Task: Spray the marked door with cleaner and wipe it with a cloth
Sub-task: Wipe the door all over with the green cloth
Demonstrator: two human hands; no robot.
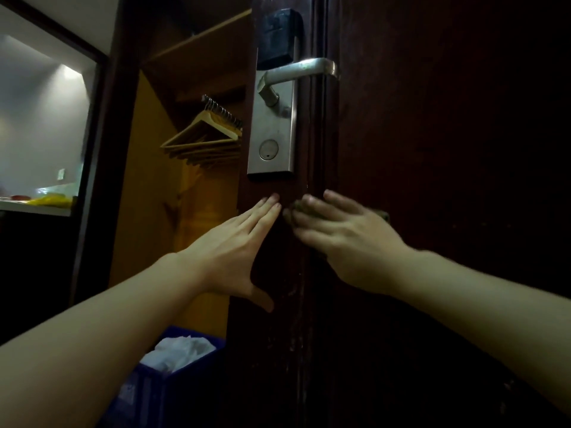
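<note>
A dark brown wooden door [432,149] fills the right half of the view, with a steel lock plate and lever handle [296,72] near its edge. My left hand [234,248] lies flat with fingers straight against the door's edge, below the lock plate. My right hand [343,236] presses a dark cloth [383,215] against the door face just right of the edge; only small bits of the cloth show around the fingers. The fingertips of both hands nearly meet. No spray bottle is in view.
An open wardrobe with several wooden hangers [207,131] stands left of the door. A blue crate [191,366] holding white crumpled material sits on the floor below my left arm. A lit room with a counter [37,205] shows at far left.
</note>
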